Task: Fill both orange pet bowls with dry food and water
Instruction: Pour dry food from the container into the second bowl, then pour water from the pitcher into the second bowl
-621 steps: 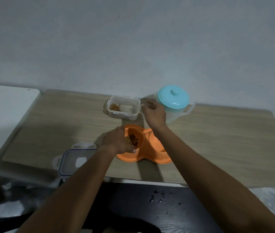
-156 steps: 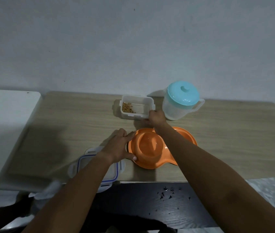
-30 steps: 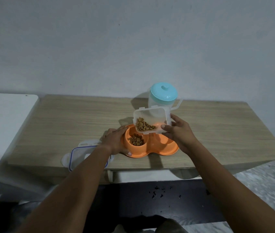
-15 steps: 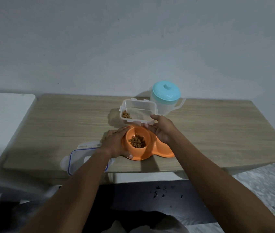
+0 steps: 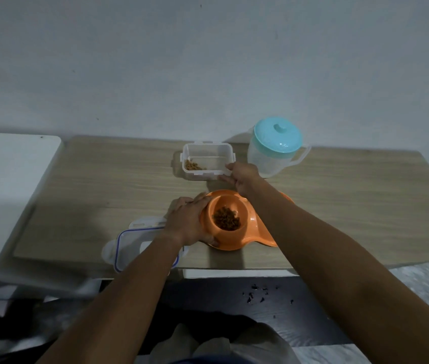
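Note:
An orange double pet bowl sits near the table's front edge. Its left cup holds a heap of brown dry food; my right forearm hides most of the right cup. My left hand wraps the bowl's left side. A clear plastic food container stands on the table behind the bowl, with a little dry food left in its left corner. My right hand grips its right front corner. A clear water jug with a turquoise lid stands right of the container.
The container's blue-edged lid lies at the table's front edge, partly under my left wrist. The wooden table backs onto a grey wall. A white surface adjoins on the left. Dark crumbs lie on the black floor below.
My right hand has carried the container back from above the bowl and set it on the table behind. The left cup holds food poured from it. My left hand stays on the bowl.

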A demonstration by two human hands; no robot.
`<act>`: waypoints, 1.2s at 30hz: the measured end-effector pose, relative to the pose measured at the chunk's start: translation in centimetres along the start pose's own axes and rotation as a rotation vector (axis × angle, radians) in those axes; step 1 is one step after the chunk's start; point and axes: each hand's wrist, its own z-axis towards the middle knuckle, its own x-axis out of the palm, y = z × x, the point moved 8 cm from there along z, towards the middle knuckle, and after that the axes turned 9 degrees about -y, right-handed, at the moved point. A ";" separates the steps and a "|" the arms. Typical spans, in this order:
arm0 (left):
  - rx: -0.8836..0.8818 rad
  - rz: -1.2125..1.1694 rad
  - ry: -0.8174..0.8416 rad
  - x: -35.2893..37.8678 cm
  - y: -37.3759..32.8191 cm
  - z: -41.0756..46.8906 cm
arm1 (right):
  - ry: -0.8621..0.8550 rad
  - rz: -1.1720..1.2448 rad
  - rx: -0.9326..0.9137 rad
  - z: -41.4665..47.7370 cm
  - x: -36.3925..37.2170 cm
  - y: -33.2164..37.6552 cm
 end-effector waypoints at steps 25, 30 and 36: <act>-0.078 0.015 0.062 -0.5 -2.3 -0.8 | -0.239 -0.948 -0.687 -4.1 -15.0 -1.1; -0.112 0.104 0.013 -0.4 -4.1 -0.4 | -0.129 -0.977 -0.614 -2.8 -16.8 -2.1; -0.132 0.098 -0.015 -0.1 -6.8 -0.3 | -0.063 -0.929 -0.585 -2.3 -18.3 -2.5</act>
